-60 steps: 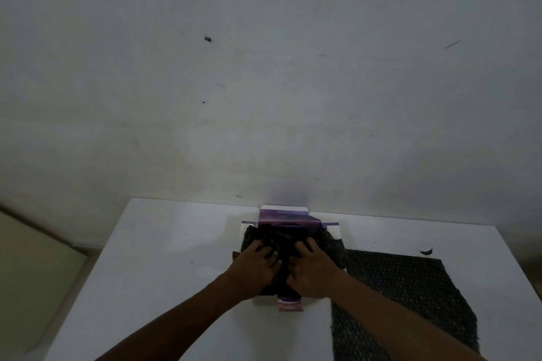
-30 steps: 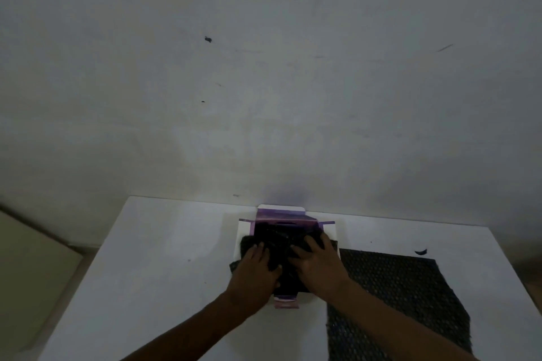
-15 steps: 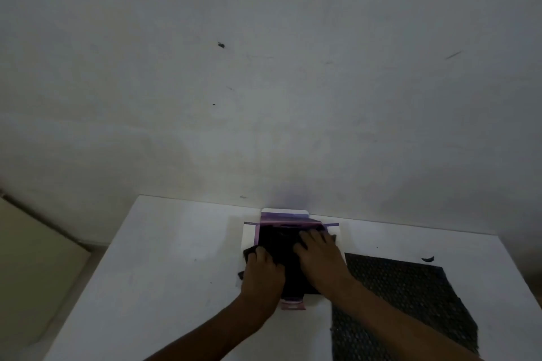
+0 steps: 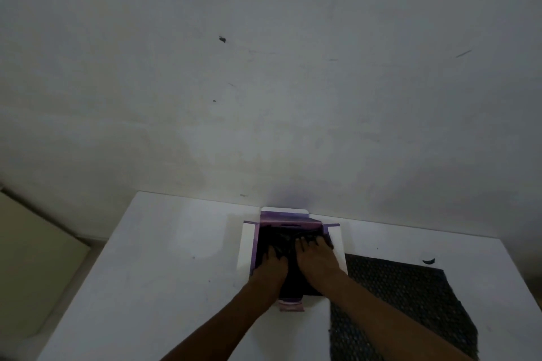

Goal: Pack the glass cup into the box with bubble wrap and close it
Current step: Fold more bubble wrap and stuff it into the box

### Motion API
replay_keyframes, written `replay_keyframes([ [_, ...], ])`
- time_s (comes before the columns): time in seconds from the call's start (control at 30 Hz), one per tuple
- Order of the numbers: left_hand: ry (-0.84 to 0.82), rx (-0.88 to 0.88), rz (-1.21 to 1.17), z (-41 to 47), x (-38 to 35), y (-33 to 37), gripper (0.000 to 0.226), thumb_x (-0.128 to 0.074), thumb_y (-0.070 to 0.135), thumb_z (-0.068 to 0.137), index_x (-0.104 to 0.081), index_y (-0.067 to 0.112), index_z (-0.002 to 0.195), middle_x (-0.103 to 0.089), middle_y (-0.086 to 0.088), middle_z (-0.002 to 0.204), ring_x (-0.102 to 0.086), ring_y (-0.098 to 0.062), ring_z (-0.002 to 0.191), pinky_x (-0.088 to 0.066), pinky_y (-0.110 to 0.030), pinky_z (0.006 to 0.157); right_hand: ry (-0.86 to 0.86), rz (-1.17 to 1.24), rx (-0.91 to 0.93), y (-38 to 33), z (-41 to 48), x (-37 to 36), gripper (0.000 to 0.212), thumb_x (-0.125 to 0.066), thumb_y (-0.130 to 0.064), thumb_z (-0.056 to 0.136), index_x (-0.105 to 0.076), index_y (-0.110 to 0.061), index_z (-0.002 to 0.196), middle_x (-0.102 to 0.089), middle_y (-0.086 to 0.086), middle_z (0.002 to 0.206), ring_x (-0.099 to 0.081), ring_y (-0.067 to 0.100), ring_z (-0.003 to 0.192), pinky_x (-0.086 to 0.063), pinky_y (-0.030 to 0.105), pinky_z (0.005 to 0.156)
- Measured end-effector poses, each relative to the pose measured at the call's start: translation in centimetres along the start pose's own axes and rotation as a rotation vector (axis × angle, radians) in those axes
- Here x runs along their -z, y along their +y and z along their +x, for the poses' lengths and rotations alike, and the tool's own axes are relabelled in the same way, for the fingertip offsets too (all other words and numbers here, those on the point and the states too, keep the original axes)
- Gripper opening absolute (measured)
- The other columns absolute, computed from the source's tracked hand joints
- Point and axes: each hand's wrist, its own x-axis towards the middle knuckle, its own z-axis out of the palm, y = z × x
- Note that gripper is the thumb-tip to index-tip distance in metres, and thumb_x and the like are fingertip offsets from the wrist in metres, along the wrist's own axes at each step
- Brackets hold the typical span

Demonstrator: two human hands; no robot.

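Low in the middle of the frame, an open box (image 4: 247, 246) with white side flaps and a purple inner lining lies on a white table (image 4: 164, 267). Both hands are inside its opening. The left hand (image 4: 271, 268) lies palm down on the dark bubble wrap (image 4: 289, 239) that fills the box, fingers spread and pressing rather than gripping. The right hand (image 4: 316, 258) sits just beside it, a little further up the frame, also flat with its fingers spread over the wrap; neither hand appears closed around anything.

The task looks well past its midpoint. The wrap is already tucked within the box walls, and the hands seem to be pushing it down. What remains, judging by the layout, is closing: the side flaps stand splayed outward, the far lid flap (image 4: 284, 214) stands up against the wall, and the near tuck tab (image 4: 290, 305) lies flat toward the bottom of the frame.

The glass cup itself is not visible. It is presumably under the dark wrap inside the box, but the pictures cannot confirm this. The light is dim, so the interior reads as one dark mass and fingertip contact is hard to judge. A second dark sheet of bubble wrap (image 4: 410, 296) lies on the table at lower right, its near edge cut off by the frame. A small dark scrap (image 4: 428, 261) sits beyond it.
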Motion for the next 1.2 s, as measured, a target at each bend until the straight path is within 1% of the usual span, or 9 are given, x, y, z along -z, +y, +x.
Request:
replay_keyframes([
  [0.2, 0.125, 0.126, -0.021, -1.2, -0.3, 1.1, 0.038, -0.050, 0.010, 0.099, -0.041, -0.001, 0.135, -0.049, -0.020, 0.132, -0.047, -0.029, 0.120, -0.042, -0.026, 0.099, -0.079, 0.155, -0.013, 0.4, 0.3, 0.0, 0.035, -0.047, -0.020, 0.100, -0.045, -0.007, 0.133, -0.055, 0.014, 0.131, -0.054, 0.027, 0.117, -0.041, 0.033, 0.103],
  [0.3, -0.020, 0.049, 0.224, -1.6, 0.0, 1.7, 0.029, -0.046, 0.005, 0.099, -0.051, -0.006, 0.126, -0.055, -0.018, 0.126, -0.051, -0.028, 0.117, -0.038, -0.005, 0.084, 0.043, 0.145, -0.067, 1.0, -0.8, 1.9, 0.032, -0.079, -0.019, 0.076, -0.069, -0.008, 0.104, -0.071, 0.012, 0.104, -0.065, 0.026, 0.099, -0.054, 0.034, 0.089],
  [0.43, -0.171, 0.094, 0.264, -2.1, 0.9, 1.6, 0.026, -0.050, 0.003, 0.098, -0.059, -0.002, 0.122, -0.062, -0.016, 0.124, -0.058, -0.029, 0.114, -0.048, -0.025, 0.094, 0.083, 0.124, -0.129, 0.4, -2.2, 2.8, 0.047, -0.095, -0.008, 0.019, -0.070, -0.003, 0.059, -0.068, 0.016, 0.064, -0.069, 0.030, 0.068, -0.061, 0.035, 0.063],
  [0.63, -0.039, 0.044, 0.156, -1.5, 0.0, 1.0, 0.043, -0.036, 0.017, 0.105, -0.028, 0.001, 0.144, -0.044, -0.023, 0.138, -0.051, -0.034, 0.122, -0.046, -0.010, 0.082, -0.118, 0.209, -0.120, -0.8, 0.5, 0.7, 0.041, -0.039, 0.003, 0.098, -0.033, 0.004, 0.139, -0.049, 0.025, 0.134, -0.048, 0.036, 0.121, -0.044, 0.041, 0.102],
  [0.73, -0.009, 0.071, 0.217, -0.9, -0.4, 0.9, 0.042, -0.037, 0.035, 0.104, -0.037, 0.012, 0.140, -0.056, -0.013, 0.124, -0.057, -0.019, 0.104, -0.050, -0.024, 0.088, -0.115, 0.506, -0.236, -0.6, 1.4, 0.1, 0.026, -0.039, -0.015, 0.103, -0.050, -0.005, 0.124, -0.056, 0.019, 0.127, -0.053, 0.033, 0.114, -0.040, 0.045, 0.107],
  [0.83, -0.046, 0.037, 0.450, -1.2, -0.6, 1.7, 0.049, -0.048, 0.017, 0.101, -0.030, 0.002, 0.144, -0.051, -0.017, 0.134, -0.053, -0.025, 0.118, -0.047, -0.031, 0.100, -0.138, 0.937, -0.388, -0.5, 1.2, 0.3, 0.022, -0.044, -0.028, 0.102, -0.059, -0.015, 0.112, -0.067, 0.014, 0.108, -0.059, 0.026, 0.100, -0.046, 0.041, 0.100],
  [1.0, 0.049, -0.021, 0.493, -0.6, 0.1, 1.5, 0.053, -0.058, 0.013, 0.095, -0.030, 0.004, 0.140, -0.043, -0.021, 0.136, -0.055, -0.030, 0.117, -0.050, -0.034, 0.097, -0.172, 0.519, -0.243, -0.1, 1.0, 2.0, 0.021, -0.057, -0.015, 0.095, -0.061, -0.007, 0.114, -0.065, 0.015, 0.114, -0.060, 0.026, 0.105, -0.050, 0.035, 0.096],
  [1.1, 0.087, -0.151, 0.424, 0.8, 1.5, 1.6, 0.061, -0.066, 0.025, 0.091, -0.032, 0.012, 0.140, -0.042, -0.016, 0.139, -0.052, -0.030, 0.121, -0.051, -0.038, 0.097, 0.069, 0.457, -0.258, -0.7, -0.4, 3.2, 0.031, -0.093, -0.008, 0.048, -0.071, -0.008, 0.070, -0.071, 0.011, 0.073, -0.069, 0.024, 0.072, -0.057, 0.029, 0.062],
  [1.2, 0.040, -0.424, 0.543, 2.7, 2.6, 1.3, 0.074, -0.065, 0.032, 0.090, -0.023, 0.020, 0.150, -0.028, -0.010, 0.154, -0.041, -0.034, 0.131, -0.047, -0.046, 0.100, 0.089, 0.338, -0.325, -1.3, -1.6, 3.1, 0.034, -0.095, -0.015, 0.040, -0.069, -0.013, 0.061, -0.067, 0.003, 0.063, -0.066, 0.017, 0.066, -0.054, 0.023, 0.065],
])
